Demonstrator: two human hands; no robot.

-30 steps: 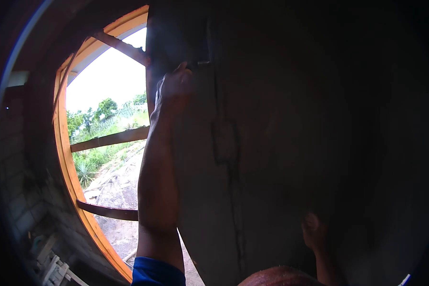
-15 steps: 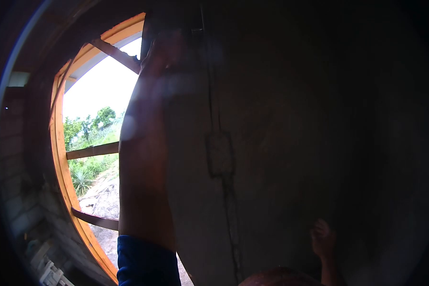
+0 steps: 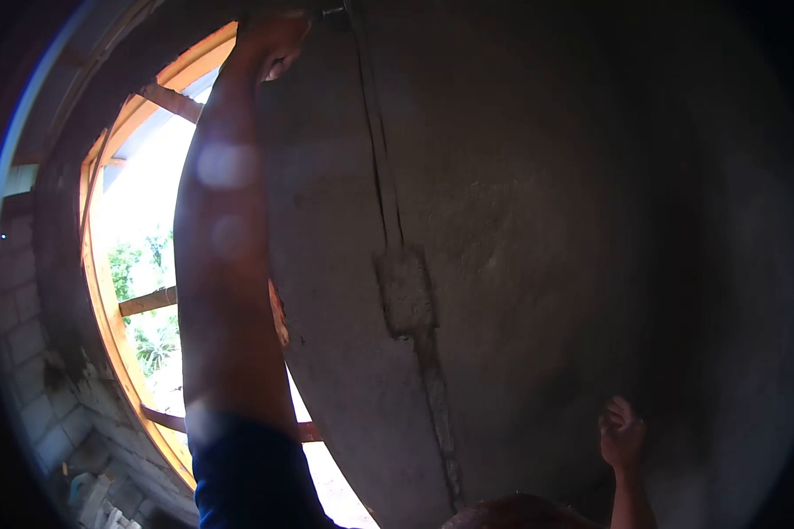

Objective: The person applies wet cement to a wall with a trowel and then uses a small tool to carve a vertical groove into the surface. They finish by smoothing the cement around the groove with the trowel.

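My left arm, in a dark blue sleeve, reaches up along the wall, and my left hand (image 3: 278, 44) is near the top edge of the view. Its fingers are closed around a tool with a thin metal part (image 3: 332, 11), mostly hidden by the hand and the darkness. That metal end is beside two narrow vertical grooves (image 3: 375, 150) in the grey plastered wall (image 3: 520, 291). The grooves run down to a rough rectangular patch (image 3: 406, 291). At lower right, my right hand (image 3: 623, 432) is raised before the wall, fingers loosely bent, with nothing visible in them.
A window opening with an orange-brown wooden frame (image 3: 106, 291) and crossbars is at the left, bright outside. Concrete blocks (image 3: 40, 370) form the side wall, with loose pieces (image 3: 101, 502) below. A rounded reddish-brown shape (image 3: 520, 513) shows at the bottom edge.
My left hand has moved up and left in the view with the tool. My right hand has shifted slightly right. The wall appears brighter now.
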